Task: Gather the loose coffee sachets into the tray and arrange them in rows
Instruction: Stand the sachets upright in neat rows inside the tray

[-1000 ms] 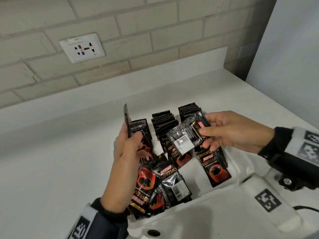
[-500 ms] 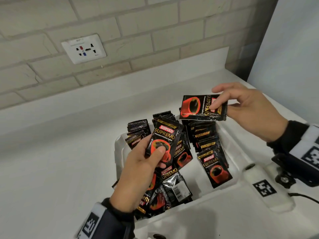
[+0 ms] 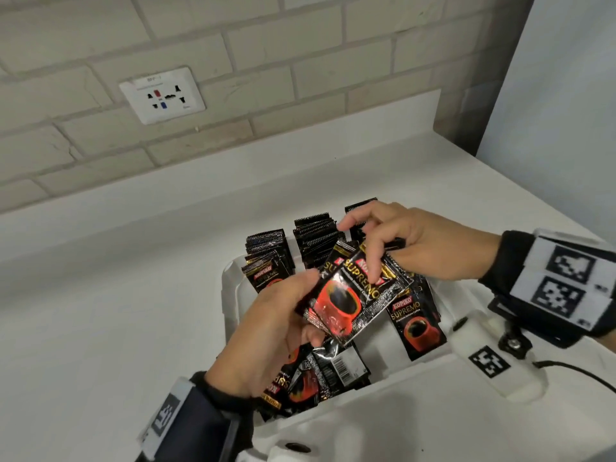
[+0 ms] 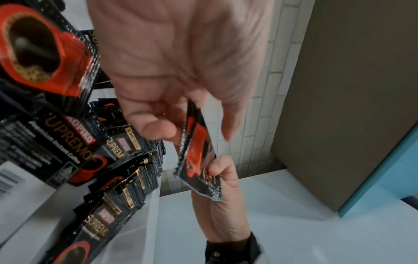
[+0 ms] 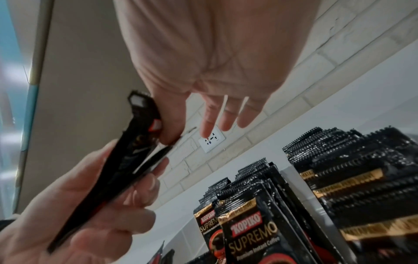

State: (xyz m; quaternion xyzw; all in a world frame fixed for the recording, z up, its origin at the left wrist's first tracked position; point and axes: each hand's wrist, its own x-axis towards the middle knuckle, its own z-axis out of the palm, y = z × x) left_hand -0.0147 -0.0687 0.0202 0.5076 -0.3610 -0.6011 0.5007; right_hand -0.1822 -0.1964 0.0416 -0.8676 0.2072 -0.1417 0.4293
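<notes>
Over the white tray (image 3: pixel 230 295) both hands hold black Kopiko coffee sachets (image 3: pixel 353 295) stacked one on the other, red cup side up. My left hand (image 3: pixel 300 308) grips their lower end between thumb and fingers. My right hand (image 3: pixel 376 261) pinches their upper end, its other fingers spread. The left wrist view shows the held sachets (image 4: pixel 196 155) edge-on, and so does the right wrist view (image 5: pixel 140 135). Three rows of upright sachets (image 3: pixel 316 238) stand at the tray's back. Loose sachets (image 3: pixel 416 325) lie flat in the front part, some hidden under my left hand.
The tray sits on a white counter (image 3: pixel 116 311) against a brick wall with a socket plate (image 3: pixel 162 95). A white block with a black marker (image 3: pixel 490 361) and a cable (image 3: pixel 573 375) lies right of the tray. A grey panel (image 3: pixel 550 111) closes the right side.
Half a second ago each hand held its own sachet, the right one raised to the right. Now the hands have come together over the tray and the two sachets lie stacked.
</notes>
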